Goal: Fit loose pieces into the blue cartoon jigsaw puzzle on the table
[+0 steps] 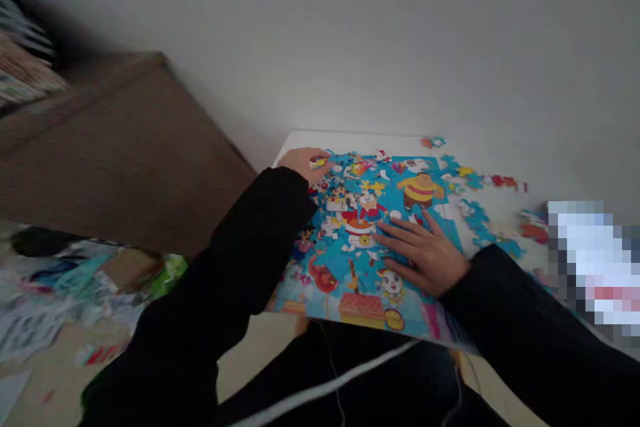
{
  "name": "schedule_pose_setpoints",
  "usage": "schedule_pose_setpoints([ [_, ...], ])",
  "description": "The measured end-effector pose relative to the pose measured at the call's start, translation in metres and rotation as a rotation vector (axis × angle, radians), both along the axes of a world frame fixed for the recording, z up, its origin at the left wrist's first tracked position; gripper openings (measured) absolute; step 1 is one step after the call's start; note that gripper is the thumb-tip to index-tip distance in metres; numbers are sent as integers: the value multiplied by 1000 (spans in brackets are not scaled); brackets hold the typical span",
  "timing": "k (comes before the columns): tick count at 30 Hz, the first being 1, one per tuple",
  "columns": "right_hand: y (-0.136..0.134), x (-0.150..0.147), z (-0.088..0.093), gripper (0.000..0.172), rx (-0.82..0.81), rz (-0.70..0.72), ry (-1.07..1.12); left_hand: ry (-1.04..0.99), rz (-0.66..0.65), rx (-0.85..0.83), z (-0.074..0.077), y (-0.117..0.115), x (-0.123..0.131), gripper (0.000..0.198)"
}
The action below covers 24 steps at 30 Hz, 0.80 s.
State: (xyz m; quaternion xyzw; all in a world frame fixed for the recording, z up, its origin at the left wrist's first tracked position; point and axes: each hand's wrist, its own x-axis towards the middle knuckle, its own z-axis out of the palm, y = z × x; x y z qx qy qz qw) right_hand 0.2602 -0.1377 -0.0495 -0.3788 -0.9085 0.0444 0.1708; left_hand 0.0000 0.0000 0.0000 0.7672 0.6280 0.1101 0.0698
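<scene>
A colourful cartoon jigsaw puzzle (pixel 420 190) with a blue ground lies on the white table. At its upper left corner my left hand (pixel 303 163) is closed, its thumb and fingers curled round a small yellow and white puzzle piece (pixel 319 163). My right hand (pixel 425 255) rests flat, fingers spread, on the lower right part of the picture. Many loose pieces (pixel 345 200) are heaped over the left and middle of the puzzle, between the two hands. Under the right palm, part of the picture is hidden.
More loose pieces (pixel 473 217) are strewn along the puzzle's right side on the white table (pixel 345 139). A blurred, lit screen (pixel 595 260) stands at the far right. Left of the table is a brown cabinet (pixel 125 147), with clutter on the floor below. A white cable (pixel 325 387) crosses my lap.
</scene>
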Motion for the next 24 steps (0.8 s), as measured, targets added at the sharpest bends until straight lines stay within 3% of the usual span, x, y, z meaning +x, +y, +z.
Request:
schedule_pose_setpoints([
  [4, -3, 0, -3, 38, 27, -16, 19, 124, -115, -127, -1, 10, -32, 43],
  [9, -2, 1, -4, 38, 29, -17, 19, 107, -175, -166, -4, 17, -38, 41],
  [20, -1, 2, -1, 37, 46, -12, 29, -208, -97, -124, -9, 15, -35, 37],
  [24, -1, 2, -2, 36, 44, -14, 37, -474, -20, -107, -11, 16, -35, 23],
])
